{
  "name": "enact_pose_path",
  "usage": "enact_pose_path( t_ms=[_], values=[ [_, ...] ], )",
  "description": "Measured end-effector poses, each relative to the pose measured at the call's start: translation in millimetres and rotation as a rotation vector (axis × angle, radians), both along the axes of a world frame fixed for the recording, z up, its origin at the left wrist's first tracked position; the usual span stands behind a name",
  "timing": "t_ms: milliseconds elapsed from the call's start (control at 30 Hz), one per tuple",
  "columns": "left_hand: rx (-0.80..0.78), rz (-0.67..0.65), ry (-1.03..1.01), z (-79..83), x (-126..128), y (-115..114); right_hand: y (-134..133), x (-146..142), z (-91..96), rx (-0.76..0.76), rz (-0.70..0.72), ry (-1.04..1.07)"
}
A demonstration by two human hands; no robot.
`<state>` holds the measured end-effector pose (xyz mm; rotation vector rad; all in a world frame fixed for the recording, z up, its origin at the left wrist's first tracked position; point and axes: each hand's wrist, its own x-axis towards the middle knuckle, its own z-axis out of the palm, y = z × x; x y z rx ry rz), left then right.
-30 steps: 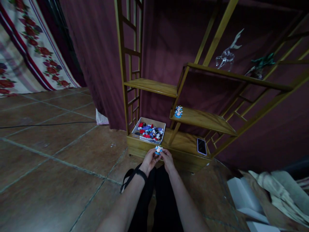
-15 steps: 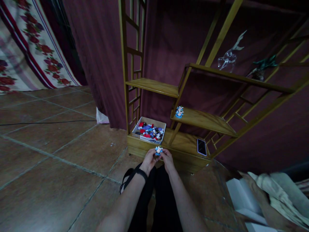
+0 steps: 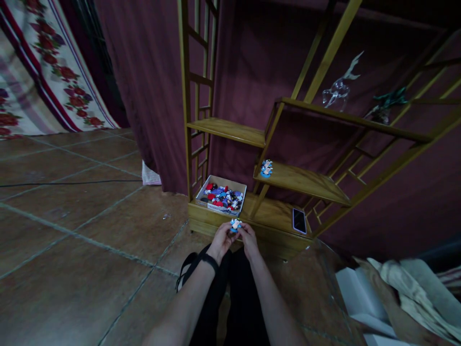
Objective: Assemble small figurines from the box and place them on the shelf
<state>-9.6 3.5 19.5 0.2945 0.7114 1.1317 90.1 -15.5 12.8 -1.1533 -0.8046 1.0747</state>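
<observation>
Between my two hands is a small blue and white figurine [image 3: 236, 224], held upright in front of the shelf's low base. My left hand [image 3: 223, 238] is closed on its left side, and my right hand [image 3: 248, 236] grips its right side with the fingertips. Just beyond the hands, a shallow cardboard box [image 3: 237, 212] holds many small red, purple, black and white figures. Similar blue and white figurines [image 3: 266, 169] stand at the left end of the middle shelf board. The fingers hide part of the held figurine's base.
A wooden display rack [image 3: 230, 132] rises ahead, with a phone [image 3: 299, 220] on its bottom board. A clear glass deer [image 3: 338, 91] and a dark green ornament [image 3: 389, 103] stand on the upper board. White boxes [image 3: 360, 293] and cloth lie at the right on the tiled floor.
My view has shifted very slightly. Both hands keep the figurine in nearly the same place, and nothing else has visibly moved.
</observation>
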Motion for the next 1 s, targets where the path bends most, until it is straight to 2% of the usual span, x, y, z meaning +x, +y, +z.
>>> enact_pose_path(
  t_ms=[200, 433, 1000],
  values=[
    [-0.007, -0.010, 0.018, -1.1, -0.7, 1.8, -0.9, -1.3, 0.7, -0.029, 0.007, 0.014],
    [-0.021, -0.004, -0.051, -1.1, -1.0, 0.3, 0.0, -0.1, -2.0, -0.010, -0.001, 0.025],
    [0.038, -0.003, 0.004, -2.0, -0.2, 1.6, 0.9, -1.7, -1.6, -0.008, -0.049, -0.026]
  ],
)
